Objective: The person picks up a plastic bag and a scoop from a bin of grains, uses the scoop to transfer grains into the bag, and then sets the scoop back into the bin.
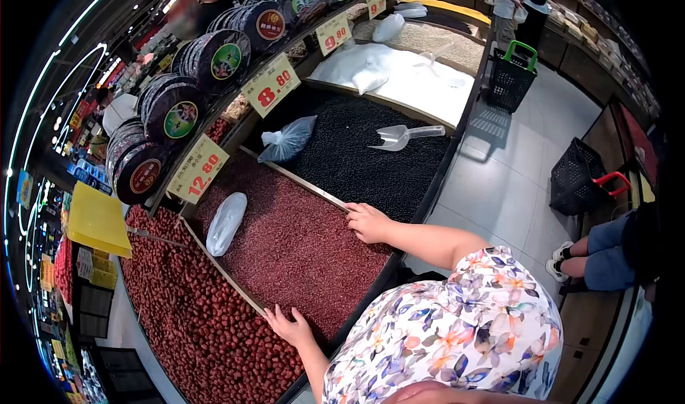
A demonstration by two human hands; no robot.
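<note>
My left hand (289, 325) rests at the divider between the bin of red dates (221, 333) and the bin of small red beans (300, 240), its fingers spread and nothing in it. Over the red beans, my right hand (367, 223) touches the metal divider beside the black beans (349, 126); its fingers are apart and it holds nothing. A clear plastic bag (227, 223) lies on the far left of the red beans. On the black beans are a tied bluish plastic bag (287, 140) and a clear scoop (407, 137).
Price signs (198, 169) and packed round discs (178, 115) line the bins' far side. Behind the black beans is a white granular product (399, 72) with a bag. Black baskets (510, 79) with green and red handles stand on the floor (499, 190). Other people (606, 254) are at the right.
</note>
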